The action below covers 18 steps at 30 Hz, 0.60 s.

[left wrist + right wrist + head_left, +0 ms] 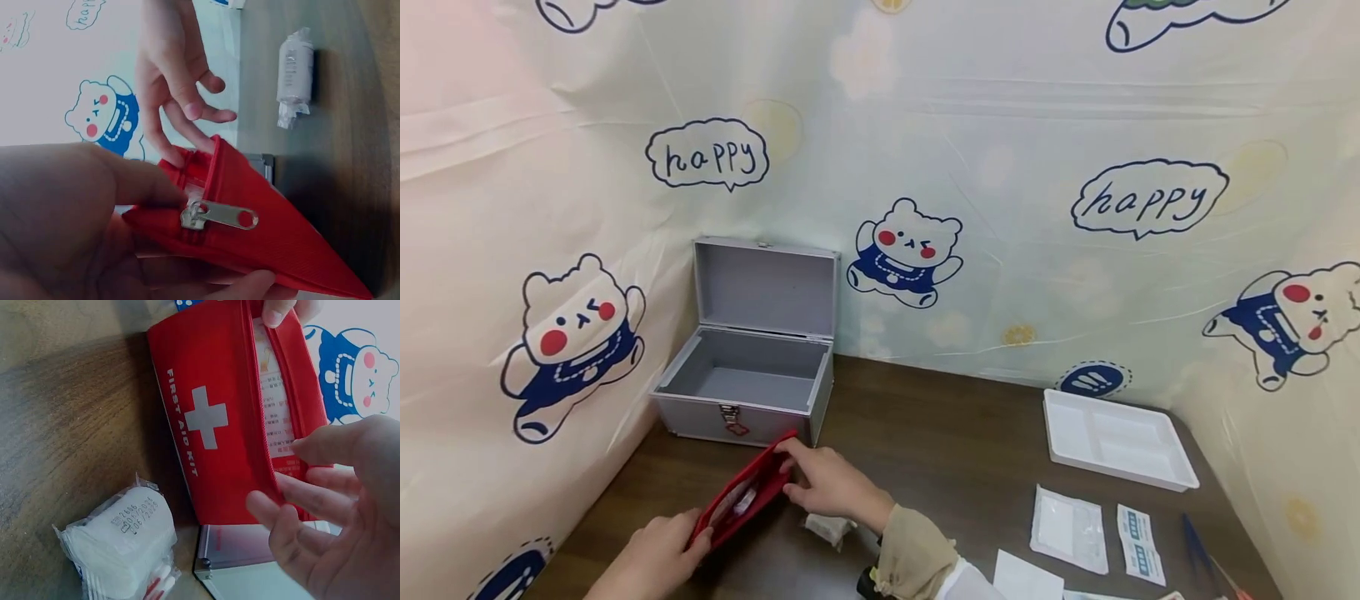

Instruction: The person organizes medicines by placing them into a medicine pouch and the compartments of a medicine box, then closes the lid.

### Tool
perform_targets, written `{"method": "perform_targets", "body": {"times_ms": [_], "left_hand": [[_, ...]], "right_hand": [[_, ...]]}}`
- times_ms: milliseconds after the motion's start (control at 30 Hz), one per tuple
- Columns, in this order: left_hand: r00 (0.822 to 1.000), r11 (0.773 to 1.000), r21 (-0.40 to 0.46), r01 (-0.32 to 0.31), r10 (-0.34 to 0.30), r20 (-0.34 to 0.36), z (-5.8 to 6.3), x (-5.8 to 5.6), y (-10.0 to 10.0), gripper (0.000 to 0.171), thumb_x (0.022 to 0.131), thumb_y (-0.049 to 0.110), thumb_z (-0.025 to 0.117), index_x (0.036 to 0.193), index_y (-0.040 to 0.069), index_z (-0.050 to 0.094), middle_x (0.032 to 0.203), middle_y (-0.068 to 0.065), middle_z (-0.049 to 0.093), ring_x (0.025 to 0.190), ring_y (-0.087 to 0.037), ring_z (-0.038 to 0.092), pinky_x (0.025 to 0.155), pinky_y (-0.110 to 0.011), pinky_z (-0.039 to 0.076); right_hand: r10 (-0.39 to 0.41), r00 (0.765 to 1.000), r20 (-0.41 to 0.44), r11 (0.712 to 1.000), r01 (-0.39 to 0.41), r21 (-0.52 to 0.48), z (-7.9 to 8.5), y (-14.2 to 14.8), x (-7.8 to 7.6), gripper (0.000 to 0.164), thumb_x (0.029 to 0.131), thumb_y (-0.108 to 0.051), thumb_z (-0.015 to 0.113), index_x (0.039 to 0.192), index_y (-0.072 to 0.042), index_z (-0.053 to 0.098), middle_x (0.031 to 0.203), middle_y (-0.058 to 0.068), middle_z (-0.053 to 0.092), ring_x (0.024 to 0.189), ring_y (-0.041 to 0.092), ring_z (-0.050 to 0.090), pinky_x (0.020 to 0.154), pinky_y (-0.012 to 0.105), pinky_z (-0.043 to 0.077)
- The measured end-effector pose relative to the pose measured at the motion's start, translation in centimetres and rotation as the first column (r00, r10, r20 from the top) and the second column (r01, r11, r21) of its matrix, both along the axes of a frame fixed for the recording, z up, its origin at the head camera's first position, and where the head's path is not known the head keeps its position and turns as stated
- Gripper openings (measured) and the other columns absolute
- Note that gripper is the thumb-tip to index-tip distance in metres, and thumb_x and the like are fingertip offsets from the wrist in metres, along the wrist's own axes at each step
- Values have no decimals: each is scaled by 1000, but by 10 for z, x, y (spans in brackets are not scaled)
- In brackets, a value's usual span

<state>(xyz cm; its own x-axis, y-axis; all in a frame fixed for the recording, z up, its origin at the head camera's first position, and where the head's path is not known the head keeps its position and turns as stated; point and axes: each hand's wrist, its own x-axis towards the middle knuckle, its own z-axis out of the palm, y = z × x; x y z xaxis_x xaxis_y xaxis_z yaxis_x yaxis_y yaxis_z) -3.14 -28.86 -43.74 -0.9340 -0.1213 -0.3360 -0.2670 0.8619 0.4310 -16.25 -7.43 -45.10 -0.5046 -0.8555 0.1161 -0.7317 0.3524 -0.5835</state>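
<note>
A red zippered first aid pouch [187, 412] with a white cross is tilted above the table, its mouth unzipped and printed paper showing inside. My left hand [655, 550] grips its near end, close to the metal zipper pull [228, 215]. At the other end my right hand [835, 483] touches the rim of the opening, with loosely extended fingers [319, 500] and nothing visibly held. A wrapped white roll, resembling a bandage [128, 540], lies on the table below the right hand. A small whitish packet [745, 502] shows inside the pouch.
An open silver case [741, 421] stands behind the pouch. A white compartment tray [1120, 479] lies at the back right. Nearer are a clear-wrapped packet [1067, 529], a blue-printed strip [1140, 543], white paper [1026, 577] and a blue pointed tool [1195, 542], partly out of view.
</note>
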Motion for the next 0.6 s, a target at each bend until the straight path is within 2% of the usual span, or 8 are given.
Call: {"method": "perform_targets", "body": {"times_ms": [67,167,300,400,600], "left_hand": [[1000,1000,-26,13,-14,-27,0,0,2,12,94,14,58,89,4,61,67,-2,50,60,-16,48,55,-31,40],[998,998,-62,21,-25,-52,1,-2,5,15,94,12,55,80,7,56,65,-2,48,57,-16,46,53,-30,38],[997,994,-105,28,-35,-63,2,-2,5,17,93,12,55,77,8,54,64,-2,47,58,-17,46,54,-32,39],[995,990,-136,40,-52,-90,1,0,4,19,92,12,55,74,9,52,63,-2,46,58,-18,45,56,-35,40],[990,985,-166,43,-64,-123,-1,2,1,21,92,11,55,72,9,50,62,-2,46,58,-19,45,56,-37,42]], "right_hand": [[-1,1000,-21,1000,0,-16,0,4,-3,43,96,-12,62,137,-11,48,121,4,68,75,1,57,73,9,44],[-23,999,-44,999,21,-42,1,14,-9,40,96,-11,63,135,-11,52,123,6,66,83,5,61,77,11,46],[-85,995,-50,996,83,-28,-3,28,-16,40,95,-11,65,134,-11,55,123,6,65,89,8,64,81,16,49],[-117,991,-68,993,119,18,-11,38,-21,38,92,-11,68,129,-10,59,121,7,67,92,12,66,82,18,50],[-161,981,-105,980,172,104,-33,52,-25,30,86,-17,75,114,-8,67,102,5,71,86,10,62,75,20,49]]}}
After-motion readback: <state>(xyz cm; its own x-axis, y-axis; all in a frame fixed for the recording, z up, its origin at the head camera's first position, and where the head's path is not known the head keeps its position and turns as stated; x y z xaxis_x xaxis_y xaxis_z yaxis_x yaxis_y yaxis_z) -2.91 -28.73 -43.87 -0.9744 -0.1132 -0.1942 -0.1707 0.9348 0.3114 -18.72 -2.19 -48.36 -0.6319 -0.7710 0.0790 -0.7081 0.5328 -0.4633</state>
